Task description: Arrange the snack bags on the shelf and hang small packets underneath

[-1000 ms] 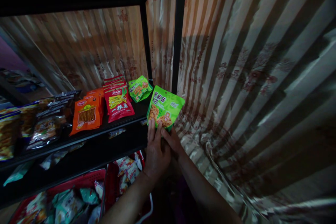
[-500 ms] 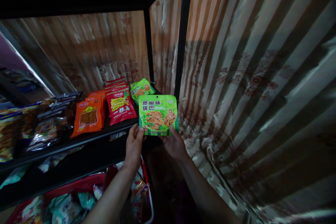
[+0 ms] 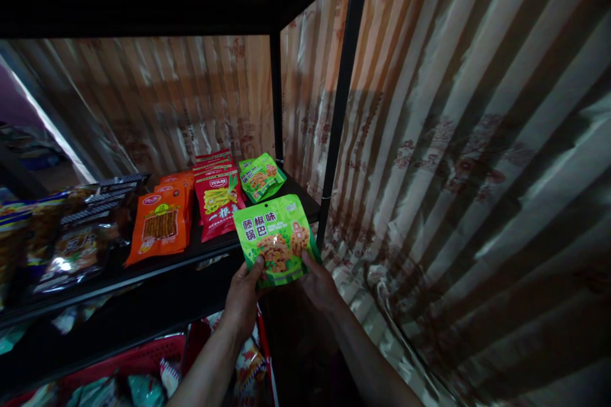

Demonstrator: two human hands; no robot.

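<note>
Dim light, pleated curtain (image 3: 429,191) beside black shelving (image 3: 342,95).

Pouch (image 3: 281,235) between both hands (image 3: 242,300), before a shelf (image 3: 296,189); packets (image 3: 162,219) on it, baskets (image 3: 147,352) below, curtain (image 3: 405,191) behind and right.

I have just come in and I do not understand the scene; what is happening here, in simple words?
A person is holding a green snack bag by its lower corners, the left hand on one side and the right hand on the other, with both thumbs on its printed front. On the dark shelf beyond it lie more green bags, then, going left, red bags and orange bags. Below the shelf is a red basket with other packets in it.
</note>
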